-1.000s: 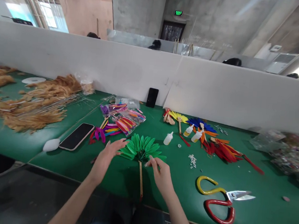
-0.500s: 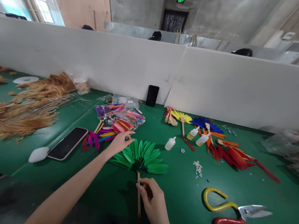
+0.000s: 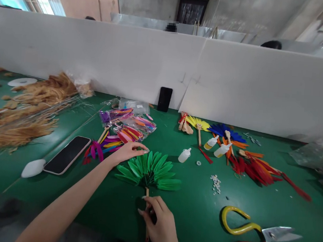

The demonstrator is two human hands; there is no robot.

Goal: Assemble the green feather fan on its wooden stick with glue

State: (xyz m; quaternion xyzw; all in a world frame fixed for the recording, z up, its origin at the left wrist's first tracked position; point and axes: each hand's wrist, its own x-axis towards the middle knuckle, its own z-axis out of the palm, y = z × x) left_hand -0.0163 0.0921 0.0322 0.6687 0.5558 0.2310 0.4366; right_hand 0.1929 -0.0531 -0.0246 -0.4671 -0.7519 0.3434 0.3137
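Observation:
A green feather fan lies flat on the green table, its thin wooden stick pointing toward me. My right hand is closed around that stick just below the feathers. My left hand reaches over the fan's upper left edge, fingers pinched at a feather tip near a bag of coloured feathers.
A phone and a white oval object lie at the left, beside heaps of tan feathers. Glue bottles, white beads, finished coloured fans and yellow-and-red scissors lie at the right. A white partition backs the table.
My right hand slid down from the fan's base and closed on the stick. My left hand reached forward over the fan's upper left and pinched at the feathers there.

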